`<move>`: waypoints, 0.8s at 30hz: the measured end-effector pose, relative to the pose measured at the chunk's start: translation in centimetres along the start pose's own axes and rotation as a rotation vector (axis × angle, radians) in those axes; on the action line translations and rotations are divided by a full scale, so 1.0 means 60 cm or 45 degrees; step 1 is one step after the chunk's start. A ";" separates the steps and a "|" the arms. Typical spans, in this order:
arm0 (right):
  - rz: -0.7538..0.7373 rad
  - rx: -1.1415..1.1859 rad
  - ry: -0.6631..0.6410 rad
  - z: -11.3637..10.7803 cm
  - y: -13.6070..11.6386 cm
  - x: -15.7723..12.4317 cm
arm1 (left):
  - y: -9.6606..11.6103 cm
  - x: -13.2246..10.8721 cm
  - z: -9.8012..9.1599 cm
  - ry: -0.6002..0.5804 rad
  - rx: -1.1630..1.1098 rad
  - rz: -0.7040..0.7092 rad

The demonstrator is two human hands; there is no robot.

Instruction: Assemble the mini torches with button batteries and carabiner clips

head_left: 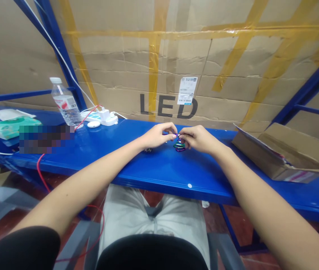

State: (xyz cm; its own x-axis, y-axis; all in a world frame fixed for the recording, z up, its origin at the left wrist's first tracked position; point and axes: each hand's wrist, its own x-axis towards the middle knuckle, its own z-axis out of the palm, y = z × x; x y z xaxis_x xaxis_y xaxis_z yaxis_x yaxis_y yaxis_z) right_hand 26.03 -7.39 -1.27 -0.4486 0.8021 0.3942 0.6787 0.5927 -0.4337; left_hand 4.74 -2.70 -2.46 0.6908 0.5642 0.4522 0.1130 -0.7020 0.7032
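Observation:
Above the blue tabletop [159,168], my left hand [161,135] and my right hand [197,137] meet with their fingertips nearly touching. Both pinch a small purple metallic carabiner [175,134], mostly covered by the fingers. Just below the fingers lie several shiny carabiners [179,146] in green, purple and other colours, partly hidden by my right hand. A small cluster of dark and silvery metal pieces [148,150] shows beside my left wrist, too small to make out.
An open cardboard box [277,161] sits on the right. To the left stand a water bottle [65,103], a white power strip [109,119], a round white case [93,124] and a tissue pack [13,126]. A red cable [39,168] hangs over the left edge. Large cardboard [114,71] forms the back.

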 end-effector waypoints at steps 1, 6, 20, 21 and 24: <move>-0.021 -0.036 0.004 0.000 -0.002 0.000 | 0.001 0.001 0.001 0.005 -0.004 -0.032; -0.121 -0.171 0.019 0.002 -0.008 0.000 | 0.007 0.003 0.001 -0.053 0.196 -0.143; 0.074 0.104 -0.090 0.001 -0.012 -0.006 | 0.004 -0.008 0.009 0.031 0.303 0.062; 0.099 0.138 -0.088 0.001 -0.012 -0.006 | 0.005 -0.008 0.010 0.040 0.327 0.083; 0.177 0.259 -0.081 0.000 -0.016 -0.005 | 0.008 -0.009 0.013 0.060 0.393 0.143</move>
State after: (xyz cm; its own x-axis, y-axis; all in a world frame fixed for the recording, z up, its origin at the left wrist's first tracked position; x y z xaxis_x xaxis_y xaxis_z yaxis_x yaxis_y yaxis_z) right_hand 25.56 -8.21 -0.99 -0.3993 0.8761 0.2701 0.6085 0.4736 -0.6367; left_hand 4.95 -3.70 -2.78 0.6783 0.4900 0.5475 0.2538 -0.8555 0.4513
